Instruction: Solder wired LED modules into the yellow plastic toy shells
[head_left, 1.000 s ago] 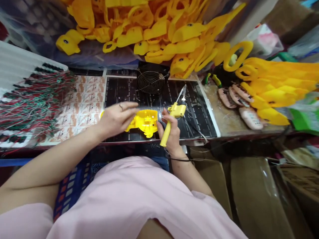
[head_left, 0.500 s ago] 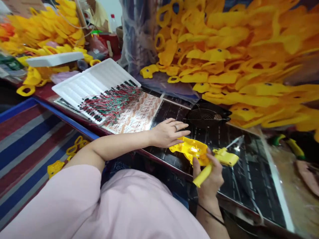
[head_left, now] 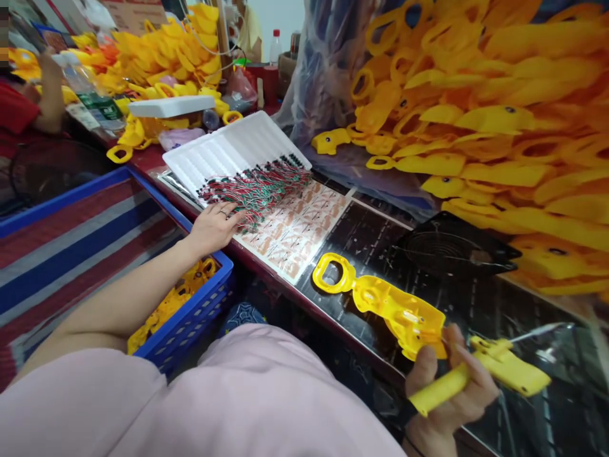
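The left arm [head_left: 118, 298] was extended forward and out to the left, forearm bare and nearly straight. The left hand [head_left: 216, 223] lay palm down at its end, fingers loosely spread. The right hand [head_left: 450, 387] sat low and near the body, fingers curled tight in a closed grip, thumb pointing up.

Cluttered workbench [head_left: 371, 235], yellow shell heaps [head_left: 499, 95] behind, blue crate [head_left: 190, 329] alongside

yellow-handled soldering iron [head_left: 480, 377]: gripped in right hand [head_left: 445, 397], thin metal tip pointing right, in front of black round fan [head_left: 457, 247]. 
yellow plastic shell with ring end [head_left: 380, 301]: lying flat, inner side up, front-left of the fan. 
red-green wire bundle [head_left: 259, 187]: spread out well left of the fan, left hand [head_left: 214, 225] on its near edge.
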The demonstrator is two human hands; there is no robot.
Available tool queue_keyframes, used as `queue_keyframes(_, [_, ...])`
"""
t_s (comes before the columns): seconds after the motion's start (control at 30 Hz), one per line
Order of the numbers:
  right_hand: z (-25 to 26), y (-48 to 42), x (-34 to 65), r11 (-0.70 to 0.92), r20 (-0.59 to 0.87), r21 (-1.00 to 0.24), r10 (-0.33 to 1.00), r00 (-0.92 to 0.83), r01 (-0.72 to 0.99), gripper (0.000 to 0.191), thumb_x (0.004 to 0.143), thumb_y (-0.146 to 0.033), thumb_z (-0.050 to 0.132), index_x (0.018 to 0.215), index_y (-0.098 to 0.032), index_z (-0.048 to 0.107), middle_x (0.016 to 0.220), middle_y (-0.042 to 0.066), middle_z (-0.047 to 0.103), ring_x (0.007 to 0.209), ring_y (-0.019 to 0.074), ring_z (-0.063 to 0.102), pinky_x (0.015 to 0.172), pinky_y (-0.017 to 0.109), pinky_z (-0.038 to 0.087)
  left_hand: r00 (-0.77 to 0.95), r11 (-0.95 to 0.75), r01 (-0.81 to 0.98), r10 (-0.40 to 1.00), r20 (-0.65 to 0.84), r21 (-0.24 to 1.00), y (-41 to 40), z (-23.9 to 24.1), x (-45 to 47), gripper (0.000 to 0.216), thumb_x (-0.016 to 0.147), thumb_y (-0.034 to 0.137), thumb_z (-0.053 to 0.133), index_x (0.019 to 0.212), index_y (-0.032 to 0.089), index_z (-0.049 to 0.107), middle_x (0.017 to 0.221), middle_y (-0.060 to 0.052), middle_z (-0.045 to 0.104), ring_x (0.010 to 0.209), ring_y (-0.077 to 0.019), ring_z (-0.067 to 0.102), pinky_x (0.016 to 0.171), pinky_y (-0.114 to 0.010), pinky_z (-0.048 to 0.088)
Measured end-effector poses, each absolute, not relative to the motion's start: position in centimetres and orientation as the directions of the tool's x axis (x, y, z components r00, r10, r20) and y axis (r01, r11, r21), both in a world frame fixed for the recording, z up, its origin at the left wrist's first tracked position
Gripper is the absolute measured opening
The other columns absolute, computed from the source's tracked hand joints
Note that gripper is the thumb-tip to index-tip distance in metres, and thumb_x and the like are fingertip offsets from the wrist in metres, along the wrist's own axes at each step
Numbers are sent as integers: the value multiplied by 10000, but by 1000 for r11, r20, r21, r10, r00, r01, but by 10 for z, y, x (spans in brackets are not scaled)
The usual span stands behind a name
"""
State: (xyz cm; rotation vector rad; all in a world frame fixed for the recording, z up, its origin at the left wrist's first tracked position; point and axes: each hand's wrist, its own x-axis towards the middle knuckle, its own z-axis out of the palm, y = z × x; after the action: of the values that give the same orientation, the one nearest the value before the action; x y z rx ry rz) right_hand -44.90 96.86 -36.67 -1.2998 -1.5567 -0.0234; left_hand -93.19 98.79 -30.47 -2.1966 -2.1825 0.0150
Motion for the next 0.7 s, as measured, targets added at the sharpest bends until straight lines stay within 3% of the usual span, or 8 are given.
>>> queue_keyframes(0.13, [-370, 971, -446, 410, 709, -557, 687, 157, 723, 431, 865, -482, 763, 1178, -260, 565, 1232, 161, 769, 1062, 391, 780, 989, 633, 645, 55, -56, 994, 998, -21, -92, 980, -295, -942, 477, 1026, 199, 386, 1384, 164, 699, 1420, -179, 680, 1358, -331, 626, 1141, -509, 510])
queue_keyframes(0.37, [-366, 968, -453, 393, 698, -562, 697, 163, 728, 374, 913, -370, 739, 1193, -204, 554, 1255, 161, 753, 1120, 339, 771, 1012, 571, 639, 100, -105, 994, 987, -125, -30, 948, -276, -972, 540, 1064, 269, 281, 1385, 97, 679, 1462, -201, 646, 1378, -324, 600, 1170, -505, 467])
queue_keyframes(0.53, [-365, 966, -457, 352, 662, -589, 726, 185, 727, 357, 927, -377, 731, 1184, -205, 552, 1273, 147, 747, 1156, 298, 761, 1041, 547, 624, 210, -210, 977, 949, -235, 24, 949, -254, -995, 540, 973, 360, 464, 1468, 210, 621, 1556, -166, 573, 1398, -355, 573, 1127, -563, 466])
queue_keyframes(0.6, [-365, 965, -458, 343, 652, -594, 735, 186, 727, 352, 931, -375, 724, 1194, -212, 556, 1276, 147, 749, 1161, 298, 759, 1050, 550, 620, 222, -212, 975, 954, -202, 73, 971, -236, -993, 516, 967, 437, 490, 1405, 237, 674, 1486, -123, 645, 1315, -323, 644, 1098, -486, 500])
queue_keyframes(0.7, [-365, 966, -459, 354, 677, -563, 715, 171, 747, 366, 915, -361, 739, 1213, -228, 572, 1253, 174, 758, 1131, 343, 764, 1025, 577, 629, 109, -105, 990, 993, -50, 92, 1032, -220, -973, 480, 1012, 454, 418, 1243, 213, 764, 1261, -84, 771, 1153, -260, 724, 1048, -379, 526])
